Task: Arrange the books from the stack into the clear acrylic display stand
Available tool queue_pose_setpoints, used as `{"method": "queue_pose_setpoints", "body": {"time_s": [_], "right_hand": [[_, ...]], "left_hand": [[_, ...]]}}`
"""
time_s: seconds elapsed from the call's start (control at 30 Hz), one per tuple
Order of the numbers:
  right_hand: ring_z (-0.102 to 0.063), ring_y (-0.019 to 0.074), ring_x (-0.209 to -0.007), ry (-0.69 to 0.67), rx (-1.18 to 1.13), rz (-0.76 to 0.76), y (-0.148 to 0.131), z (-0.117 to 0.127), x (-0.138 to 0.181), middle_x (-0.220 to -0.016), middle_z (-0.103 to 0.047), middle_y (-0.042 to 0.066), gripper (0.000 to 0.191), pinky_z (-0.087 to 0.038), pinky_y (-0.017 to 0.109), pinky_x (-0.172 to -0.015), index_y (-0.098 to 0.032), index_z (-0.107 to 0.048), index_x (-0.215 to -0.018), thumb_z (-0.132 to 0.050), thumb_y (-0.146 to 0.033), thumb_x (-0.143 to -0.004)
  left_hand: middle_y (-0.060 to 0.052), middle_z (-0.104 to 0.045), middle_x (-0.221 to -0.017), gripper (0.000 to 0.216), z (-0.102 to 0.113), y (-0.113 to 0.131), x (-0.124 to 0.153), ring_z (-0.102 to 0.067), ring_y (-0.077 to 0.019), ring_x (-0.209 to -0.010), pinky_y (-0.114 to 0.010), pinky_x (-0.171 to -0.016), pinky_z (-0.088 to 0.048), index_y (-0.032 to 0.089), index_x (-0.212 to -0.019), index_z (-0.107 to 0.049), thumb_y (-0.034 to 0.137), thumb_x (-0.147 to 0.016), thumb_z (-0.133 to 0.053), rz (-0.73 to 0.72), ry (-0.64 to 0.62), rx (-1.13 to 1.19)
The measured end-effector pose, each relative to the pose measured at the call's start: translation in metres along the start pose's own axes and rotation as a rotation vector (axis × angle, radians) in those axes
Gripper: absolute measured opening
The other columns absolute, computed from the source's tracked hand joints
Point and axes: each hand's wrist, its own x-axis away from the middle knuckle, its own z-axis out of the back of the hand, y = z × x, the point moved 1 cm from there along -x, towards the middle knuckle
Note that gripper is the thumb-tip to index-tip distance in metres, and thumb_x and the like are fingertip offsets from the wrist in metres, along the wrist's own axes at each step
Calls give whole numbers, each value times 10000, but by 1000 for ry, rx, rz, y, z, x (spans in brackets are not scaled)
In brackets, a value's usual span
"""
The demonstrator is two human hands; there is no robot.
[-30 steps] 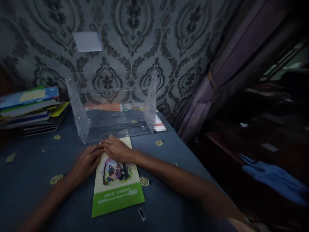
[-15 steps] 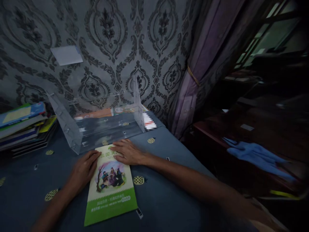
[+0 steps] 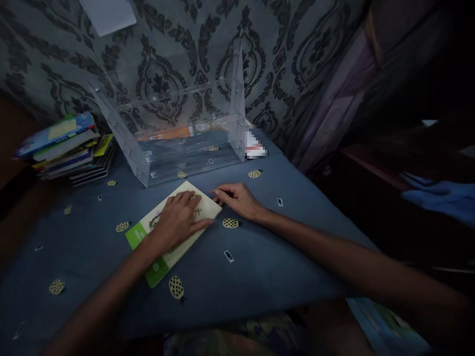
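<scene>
A thin book (image 3: 205, 217) with a pale cream cover and a green band lies slanted on the blue patterned tablecloth (image 3: 274, 257). My left hand (image 3: 178, 215) rests flat on its cover, fingers spread, hiding most of the picture. Close by the book's far right corner is my right hand (image 3: 237, 200), its fingers curled in and thumb near the index finger. Whether those fingertips pinch anything at the book's edge cannot be made out. Behind the book stands a clear plastic rack (image 3: 193, 155).
A stack of books and magazines (image 3: 74, 148) sits at the left rear. White paper (image 3: 254, 143) lies right of the rack, beside the patterned wall (image 3: 200, 59). The table's right edge drops off near a dark area with a blue cloth (image 3: 441, 195).
The book has turned clockwise, its top now pointing to the right. My left hand has moved from its left edge onto the cover; my right hand has come off the cover. The view has shifted.
</scene>
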Motion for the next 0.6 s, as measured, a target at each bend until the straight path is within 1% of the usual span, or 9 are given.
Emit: {"method": "queue_pose_setpoints", "body": {"time_s": [0.07, 0.17, 0.27, 0.4, 0.5, 0.6], "right_hand": [[-634, 136, -606, 3, -3, 5, -1, 0, -1, -756, -734, 44, 299, -498, 258, -589, -137, -739, -861, -539, -354, -908], [-624, 130, -601, -11, 19, 14, -4, 1, -2, -748, -725, 40, 306, -494, 254, -581, -145, -737, -834, -528, -351, -918], [-617, 132, -614, -25, 58, 35, -5, 2, -2, -735, -715, 39, 320, -490, 260, -596, -150, -728, -794, -516, -344, -932], [-608, 133, -616, -33, 83, 41, -6, 3, 0, -750, -710, 36, 315, -467, 263, -600, -152, -725, -810, -503, -329, -946], [-562, 121, -581, -15, 104, 47, -6, 3, 1, -744, -690, 22, 313, -425, 256, -572, -158, -721, -817, -509, -338, -960], [-518, 109, -568, -9, 113, 57, -7, 4, 2, -744, -675, 19, 321, -392, 251, -559, -155, -717, -825, -509, -350, -973]], "left_hand": [[-198, -578, -1407, 637, -1, 15, 5, -526, -375, -1309, -526, -1054, -447, 117, -1350, -548, 593, -928, -589, -7, -24, -33], [-223, -560, -1432, 570, -5, 26, 8, -498, -380, -1352, -548, -1081, -424, 90, -1375, -514, 489, -970, -562, 11, -13, -82], [-219, -581, -1414, 504, -10, 28, 7, -520, -364, -1343, -531, -1079, -442, 92, -1354, -524, 442, -991, -525, 9, 15, -109], [-222, -620, -1364, 430, -13, 28, 7, -556, -351, -1313, -502, -1058, -480, 90, -1302, -552, 385, -992, -514, -6, 29, -124], [-215, -631, -1348, 382, -11, 30, 6, -575, -340, -1291, -492, -1035, -505, 105, -1276, -561, 353, -991, -506, -4, 33, -111], [-192, -657, -1313, 344, -4, 31, 3, -599, -326, -1259, -473, -1004, -532, 122, -1239, -581, 336, -973, -535, -11, 13, -117]]}}
